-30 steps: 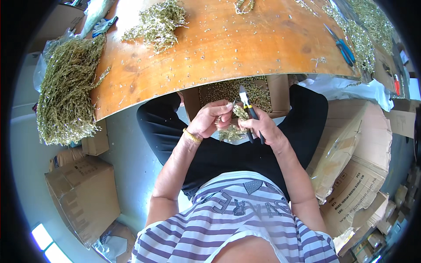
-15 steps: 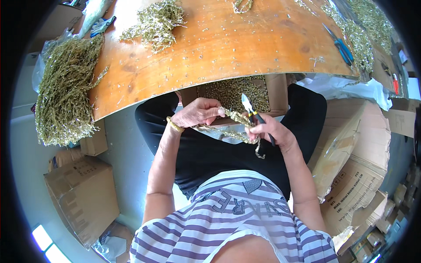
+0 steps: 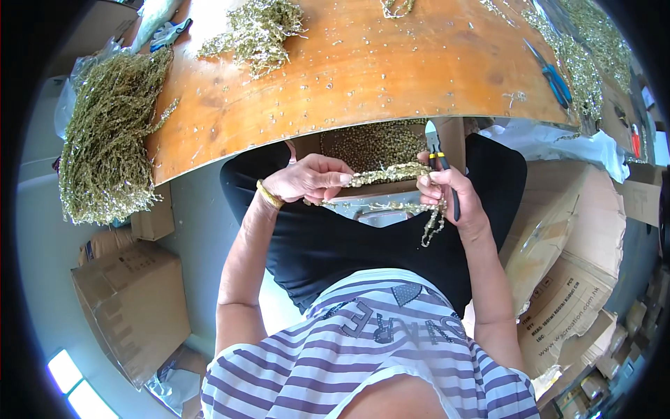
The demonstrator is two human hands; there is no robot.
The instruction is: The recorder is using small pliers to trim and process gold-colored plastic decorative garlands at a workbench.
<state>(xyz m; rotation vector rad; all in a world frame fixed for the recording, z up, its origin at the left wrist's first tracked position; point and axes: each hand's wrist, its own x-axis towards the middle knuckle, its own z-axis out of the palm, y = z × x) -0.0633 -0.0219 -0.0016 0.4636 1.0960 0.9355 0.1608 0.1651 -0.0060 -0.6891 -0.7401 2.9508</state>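
Gold beaded strands (image 3: pixel 389 172) stretch between two hands: the left hand (image 3: pixel 307 180) pinches them, while the right hand (image 3: pixel 458 192) grasps them along with black-and-yellow pliers (image 3: pixel 437 155).

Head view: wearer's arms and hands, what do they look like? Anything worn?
Left hand and right hand ungloved; forearms uncovered. A thin yellow wristband circles the left wrist; none visible on the right. Short sleeves, white with purple-grey stripes.

Workshop: worktable (image 3: pixel 335 77), pliers (image 3: pixel 433 143), cartons (image 3: pixel 132 314)
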